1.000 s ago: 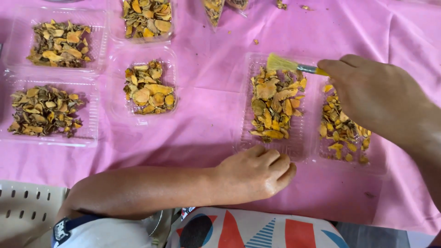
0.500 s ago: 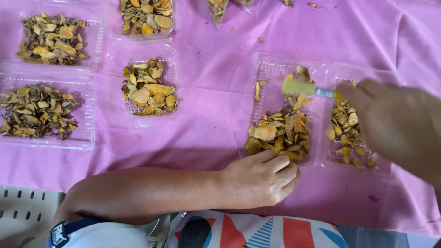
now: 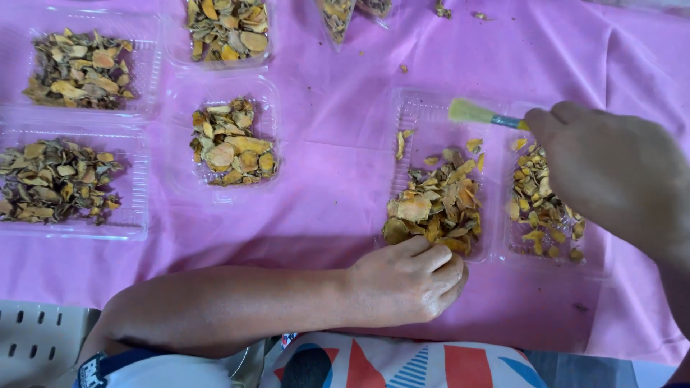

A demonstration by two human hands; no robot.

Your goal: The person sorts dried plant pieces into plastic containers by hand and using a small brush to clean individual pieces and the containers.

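Observation:
My right hand [image 3: 618, 172] holds a small brush [image 3: 478, 113] with pale yellow bristles and a blue ferrule, its tip over the far end of a clear plastic tray [image 3: 420, 118]. Dried orange-yellow slices [image 3: 435, 205] are heaped at that tray's near end. My left hand [image 3: 410, 280] rests on the pink cloth with curled fingers, touching the tray's near edge. A second clear tray [image 3: 543, 205] of the same slices lies just right of it, partly under my right hand.
Several more clear trays of dried slices sit on the pink cloth [image 3: 330, 144]: two at left [image 3: 65, 179] [image 3: 83, 65], one mid-left [image 3: 230, 140], one at top [image 3: 226, 25]. A white slotted surface [image 3: 36, 345] shows at the bottom left.
The brush has swept the slices toward the tray's near end, then moved back to the far end. My left hand stayed at the tray's near edge.

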